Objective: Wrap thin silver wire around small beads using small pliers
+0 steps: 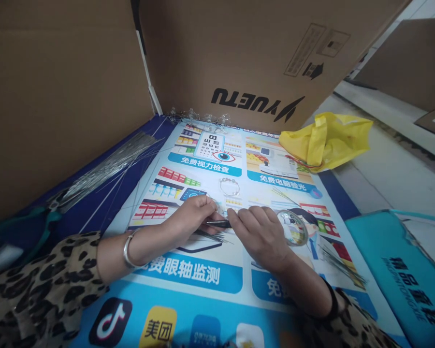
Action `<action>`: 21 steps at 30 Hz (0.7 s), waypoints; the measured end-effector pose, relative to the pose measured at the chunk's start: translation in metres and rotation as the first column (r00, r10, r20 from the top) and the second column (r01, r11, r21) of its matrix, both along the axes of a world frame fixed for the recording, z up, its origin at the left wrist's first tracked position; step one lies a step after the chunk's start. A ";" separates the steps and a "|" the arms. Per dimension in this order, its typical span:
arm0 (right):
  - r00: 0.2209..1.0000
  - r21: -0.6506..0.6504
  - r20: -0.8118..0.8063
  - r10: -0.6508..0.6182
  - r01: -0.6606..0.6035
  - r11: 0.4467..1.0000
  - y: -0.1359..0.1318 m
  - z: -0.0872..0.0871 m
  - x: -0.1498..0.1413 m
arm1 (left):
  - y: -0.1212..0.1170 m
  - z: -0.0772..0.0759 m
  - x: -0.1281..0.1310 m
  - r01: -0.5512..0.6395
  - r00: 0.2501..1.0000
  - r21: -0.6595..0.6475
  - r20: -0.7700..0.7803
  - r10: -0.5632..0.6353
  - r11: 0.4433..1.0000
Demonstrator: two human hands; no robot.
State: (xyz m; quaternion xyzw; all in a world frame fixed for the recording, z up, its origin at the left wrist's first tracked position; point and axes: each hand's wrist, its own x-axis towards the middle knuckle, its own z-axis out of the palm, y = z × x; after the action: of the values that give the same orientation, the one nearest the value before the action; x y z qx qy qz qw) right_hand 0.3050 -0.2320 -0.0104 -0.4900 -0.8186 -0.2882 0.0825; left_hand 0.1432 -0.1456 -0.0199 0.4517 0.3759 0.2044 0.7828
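Fingers of a right hand (pixel 263 237) clamp a dark, slim tool (pixel 223 224), its exposed end reaching toward a left hand (pixel 188 217), whose thumb and forefinger press together on something that cannot be made out. Just beyond the fingers lies a beaded loop (pixel 229 187); more wire loops (pixel 208 117) sit near a carton (pixel 232 63). Those appear formed, while loose wires (pixel 123 154), to the left, look unworked, suggesting work partway along.
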 end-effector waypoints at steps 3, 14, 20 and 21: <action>1.000 -0.008 -0.011 0.006 -0.006 1.000 0.000 0.000 0.000 | 0.000 0.000 0.000 -0.004 1.000 -0.010 0.002 0.004 1.000; 0.999 -0.026 -0.030 0.025 -0.026 0.999 0.000 -0.002 0.001 | 0.000 -0.001 0.001 -0.007 1.000 0.001 -0.009 0.007 1.000; 0.999 -0.056 -0.005 -0.037 0.037 0.998 -0.001 -0.006 0.000 | 0.004 -0.007 0.001 0.009 0.999 0.258 -0.037 0.000 0.966; 0.999 -0.068 -0.004 -0.054 0.054 0.996 -0.001 -0.007 -0.001 | 0.005 -0.007 0.000 0.010 0.999 0.319 -0.043 0.003 0.948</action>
State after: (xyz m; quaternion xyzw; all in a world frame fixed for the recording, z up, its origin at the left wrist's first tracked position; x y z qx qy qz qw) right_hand 0.3043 -0.2330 -0.0171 -0.5154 -0.8141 -0.2607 0.0603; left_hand 0.1433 -0.1402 -0.0272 0.5775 0.3537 0.2515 0.6915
